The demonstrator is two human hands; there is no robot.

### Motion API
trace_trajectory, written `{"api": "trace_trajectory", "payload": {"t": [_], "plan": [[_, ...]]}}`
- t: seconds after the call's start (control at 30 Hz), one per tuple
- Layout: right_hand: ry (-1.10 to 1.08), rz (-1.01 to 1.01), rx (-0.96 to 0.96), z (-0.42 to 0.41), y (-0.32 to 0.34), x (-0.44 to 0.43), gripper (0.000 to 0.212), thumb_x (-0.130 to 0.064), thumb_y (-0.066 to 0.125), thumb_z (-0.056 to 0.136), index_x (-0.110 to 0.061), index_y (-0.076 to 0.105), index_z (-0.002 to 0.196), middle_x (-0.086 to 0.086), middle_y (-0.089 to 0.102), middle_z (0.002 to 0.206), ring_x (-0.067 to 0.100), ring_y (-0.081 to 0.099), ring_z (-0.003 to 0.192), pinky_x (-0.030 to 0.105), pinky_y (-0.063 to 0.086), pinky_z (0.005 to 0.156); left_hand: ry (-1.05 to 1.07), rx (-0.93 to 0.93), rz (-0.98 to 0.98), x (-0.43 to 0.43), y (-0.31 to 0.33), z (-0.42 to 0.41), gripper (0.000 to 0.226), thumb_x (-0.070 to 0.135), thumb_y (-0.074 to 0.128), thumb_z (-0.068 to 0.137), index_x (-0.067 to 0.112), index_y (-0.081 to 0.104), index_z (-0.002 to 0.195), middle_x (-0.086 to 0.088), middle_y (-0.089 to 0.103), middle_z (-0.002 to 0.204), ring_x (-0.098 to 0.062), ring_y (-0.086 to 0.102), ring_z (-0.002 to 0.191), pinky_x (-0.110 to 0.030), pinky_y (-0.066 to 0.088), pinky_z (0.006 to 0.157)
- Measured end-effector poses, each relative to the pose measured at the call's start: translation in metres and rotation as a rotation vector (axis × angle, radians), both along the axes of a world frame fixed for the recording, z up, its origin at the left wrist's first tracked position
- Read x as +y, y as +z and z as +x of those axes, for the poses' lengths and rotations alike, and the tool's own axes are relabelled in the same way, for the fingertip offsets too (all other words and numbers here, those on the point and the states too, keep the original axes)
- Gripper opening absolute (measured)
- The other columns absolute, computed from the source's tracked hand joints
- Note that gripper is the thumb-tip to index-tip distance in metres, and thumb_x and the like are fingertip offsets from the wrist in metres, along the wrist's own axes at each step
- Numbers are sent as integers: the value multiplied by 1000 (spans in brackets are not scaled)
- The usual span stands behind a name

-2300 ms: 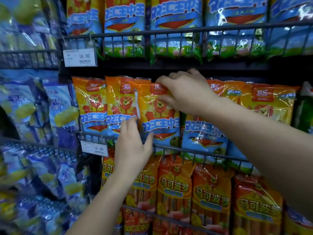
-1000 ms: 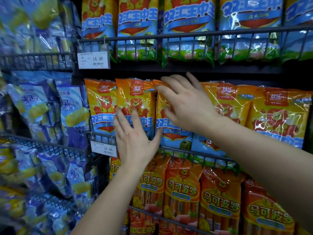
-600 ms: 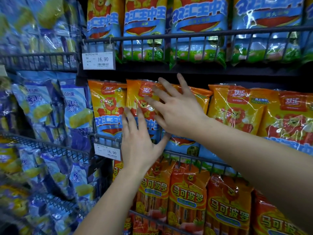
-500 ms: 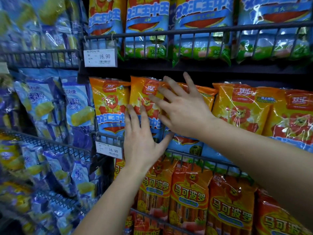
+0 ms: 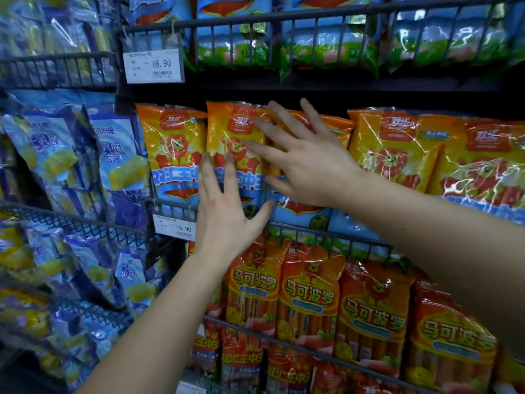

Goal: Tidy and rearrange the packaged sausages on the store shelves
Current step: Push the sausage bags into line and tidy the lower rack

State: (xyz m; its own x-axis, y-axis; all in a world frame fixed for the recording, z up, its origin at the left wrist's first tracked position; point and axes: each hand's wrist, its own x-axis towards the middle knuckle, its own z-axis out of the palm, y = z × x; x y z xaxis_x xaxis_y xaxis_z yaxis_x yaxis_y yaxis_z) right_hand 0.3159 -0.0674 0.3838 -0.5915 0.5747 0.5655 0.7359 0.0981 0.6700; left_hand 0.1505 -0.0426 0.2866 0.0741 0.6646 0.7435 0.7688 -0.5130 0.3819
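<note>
The left hand (image 5: 227, 214) lies flat and released, fingers straight and spread, against the lower front of a yellow-orange sausage pack (image 5: 235, 123), with the thumb stretched right across the blue band of the neighbouring pack (image 5: 338, 129). The right hand (image 5: 306, 166) is open too. Its fanned fingers reach onto the upper front of the first pack while the palm covers much of the neighbour. Neither hand grips anything. Both packs stand upright, side by side, in the middle wire shelf (image 5: 355, 240), behind its front rail. A third pack of the same kind (image 5: 173, 149) stands just left of them, and two more (image 5: 395, 149) stand to the right. A price tag (image 5: 175, 227) hangs from the rail beside the left wrist. The shelf below holds a row of upright orange-red sausage packs (image 5: 309, 294), pressed close together. The upper shelf (image 5: 284, 15) carries blue-and-green packs (image 5: 326, 44) behind its bars, with another price tag (image 5: 153, 65) clipped at its left end. In the mesh racks (image 5: 85, 226) to the left, blue packs printed with yellow corn (image 5: 119, 157) lean at mixed angles.
</note>
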Motion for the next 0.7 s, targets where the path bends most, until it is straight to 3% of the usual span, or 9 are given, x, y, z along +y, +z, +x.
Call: {"api": "trace_trajectory", "payload": {"t": [0.17, 0.3, 0.53, 0.7], "plan": [[-4, -50, -88, 38, 1, -23, 61, -48, 46, 95, -29, 33, 152, 2, 12, 165, 28, 5, 152, 60, 9, 119, 72, -2, -12, -11, -2, 11, 97, 72, 45, 86, 12, 15, 156, -18, 1, 162, -37, 2, 150, -57, 26, 116], [-7, -49, -74, 62, -1, -44, 59, -40, 49, 91, -30, 40, 149, 4, 25, 162, 28, 15, 151, 59, 13, 119, 48, -16, -39, -25, -2, 32, 95, 70, 47, 86, 11, 18, 155, -19, 3, 162, -36, 1, 150, -55, 16, 120], [-67, -33, -55, 98, -1, -75, 56, -51, 42, 94, -30, 43, 147, 3, 29, 160, 30, 23, 149, 58, 15, 119, 4, -14, -16, -46, -1, 68, 96, 67, 51, 86, 7, 18, 154, -19, 6, 162, -38, 6, 149, -54, 18, 119], [-86, -40, -32, 120, -1, -97, 53, -49, 44, 95, -28, 47, 144, 4, 31, 159, 30, 26, 148, 58, 15, 119, -54, 43, 32, -61, 1, 94, 89, 66, 50, 86, 14, 23, 152, -20, 7, 161, -42, 4, 148, -57, 18, 117]]}}
